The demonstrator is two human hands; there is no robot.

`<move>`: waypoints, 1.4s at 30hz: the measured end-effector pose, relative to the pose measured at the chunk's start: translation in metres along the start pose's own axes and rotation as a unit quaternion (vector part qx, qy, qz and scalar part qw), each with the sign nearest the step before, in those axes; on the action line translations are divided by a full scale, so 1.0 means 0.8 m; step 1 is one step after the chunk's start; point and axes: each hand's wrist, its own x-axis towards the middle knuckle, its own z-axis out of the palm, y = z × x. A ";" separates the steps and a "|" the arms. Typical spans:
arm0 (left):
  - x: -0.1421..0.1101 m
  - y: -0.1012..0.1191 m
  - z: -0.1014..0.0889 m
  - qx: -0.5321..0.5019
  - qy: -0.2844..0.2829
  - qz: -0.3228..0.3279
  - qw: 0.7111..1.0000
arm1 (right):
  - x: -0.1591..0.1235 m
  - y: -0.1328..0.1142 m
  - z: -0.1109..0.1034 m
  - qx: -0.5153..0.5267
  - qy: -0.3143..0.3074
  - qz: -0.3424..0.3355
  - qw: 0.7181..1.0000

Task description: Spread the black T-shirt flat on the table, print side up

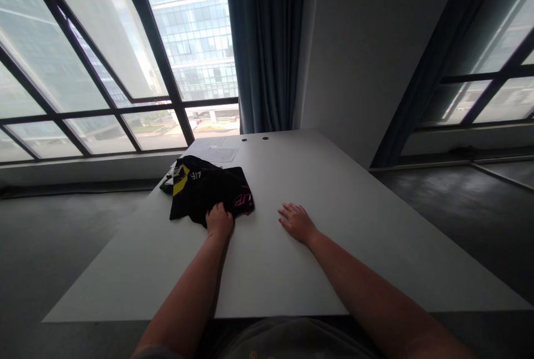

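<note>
Table (375, 247), one, before me; I list from near to far. Cloth heap (208, 192), one, on the table, left of centre; left hand (219, 220) on its near edge. Right hand (297, 223), on the table, right of the heap. Papers (223, 154), behind the heap. Round fittings (244, 139), two, near the far edge, right of the papers. Beyond: window (187, 30) left, then curtain (267, 42), wall (359, 47), second curtain (429, 75), second window (504, 94) rightmost.

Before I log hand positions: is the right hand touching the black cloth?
No, the right hand rests on bare tabletop, apart from the black cloth.
</note>
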 end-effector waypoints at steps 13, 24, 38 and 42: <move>-0.061 0.096 0.016 0.002 -0.022 0.136 0.990 | 0.000 0.006 0.002 0.054 0.061 -0.006 0.997; -0.082 0.108 -0.011 -0.092 -0.076 0.391 0.913 | 0.009 0.025 0.022 0.141 0.179 -0.078 0.970; -0.043 0.052 -0.004 -0.185 0.100 0.127 0.969 | -0.017 0.004 0.005 0.066 0.061 -0.182 0.979; -0.043 0.055 0.011 -0.133 0.068 0.085 0.985 | -0.015 0.002 0.005 0.075 0.060 -0.172 0.980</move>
